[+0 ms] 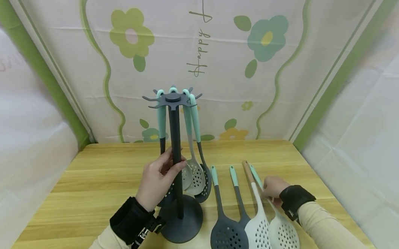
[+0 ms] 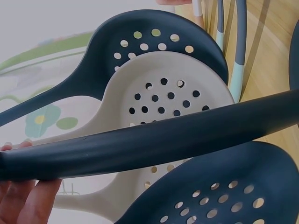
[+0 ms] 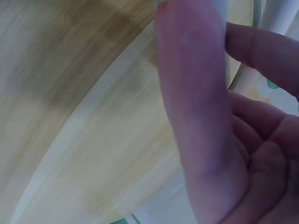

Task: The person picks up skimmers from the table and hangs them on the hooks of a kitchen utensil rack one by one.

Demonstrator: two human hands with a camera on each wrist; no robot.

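Observation:
My left hand grips the dark post of a utensil stand, its thumb across the front. From the stand's hooked top hang several slotted utensils with mint handles, among them a grey skimmer and a dark skimmer. In the left wrist view, the fingers curl against the post, with perforated heads behind it. On the table, my right hand pinches the handle of a pale grey skimmer with a mint end. The right wrist view shows mostly fingers, close and blurred.
Left of the pale skimmer lie a white skimmer with a wooden handle end, a dark utensil partly covered, and a dark skimmer. All rest on a wooden table. A flower-patterned cloth stands behind.

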